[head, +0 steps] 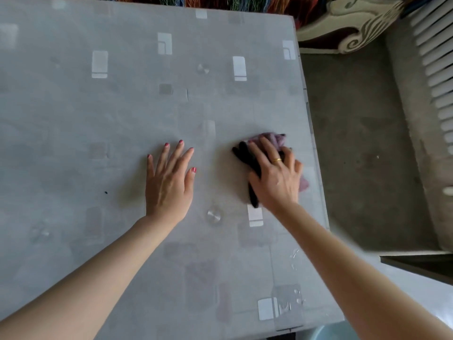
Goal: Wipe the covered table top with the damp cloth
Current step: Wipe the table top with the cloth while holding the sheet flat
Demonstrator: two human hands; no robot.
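Note:
A grey table top (pixel 110 106) under a clear plastic cover, patterned with pale rectangles, fills most of the view. My right hand (pixel 275 176) presses down on a crumpled purple and black cloth (pixel 272 139) close to the table's right edge, fingers spread over it and slightly bent. Parts of the cloth stick out beyond my fingertips and beside my palm. My left hand (pixel 170 182) lies flat on the cover to the left of the cloth, fingers straight and spread, holding nothing.
Water drops (pixel 295 298) sit on the cover near the front right corner. Right of the table lie a grey floor (pixel 355 143), a white ribbed radiator (pixel 436 69) and a carved cream furniture piece (pixel 355 23). A striped colourful fabric (pixel 232 1) runs behind the table.

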